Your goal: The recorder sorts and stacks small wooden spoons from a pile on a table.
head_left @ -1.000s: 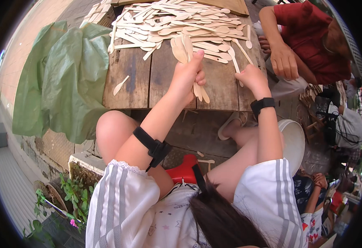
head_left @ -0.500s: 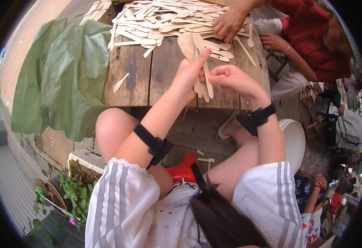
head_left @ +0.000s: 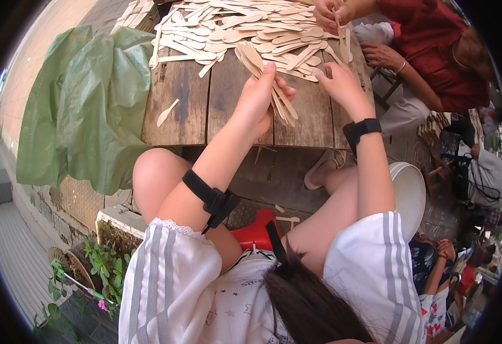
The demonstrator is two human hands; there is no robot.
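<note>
My left hand [head_left: 258, 97] is closed around a small bundle of wooden spoons [head_left: 251, 59] above the table's near part. Their rounded heads point up and away, and the handles stick out below my fingers. At the right edge of a loose pile of wooden spoons [head_left: 228, 35] is my right hand [head_left: 344, 87], thumb and fingers apart, with nothing visible in it. Whether its fingertips touch a spoon there is hard to see. One stray wooden spoon [head_left: 167, 113] lies by itself on the left of the wooden table [head_left: 176, 129].
Across the table's right corner, a co-worker's hands [head_left: 334, 14] hold some spoons upright. Green sheeting [head_left: 99, 109] hangs at the left. A white bucket [head_left: 408, 198] stands by my right leg, a red object [head_left: 257, 229] between my legs, and plants [head_left: 105, 264] lower left.
My right hand has left the bundle and moved right and away to the pile's edge. The left hand still holds the bundle, now tilted more. The co-worker's hand has lifted off the pile with spoons.
</note>
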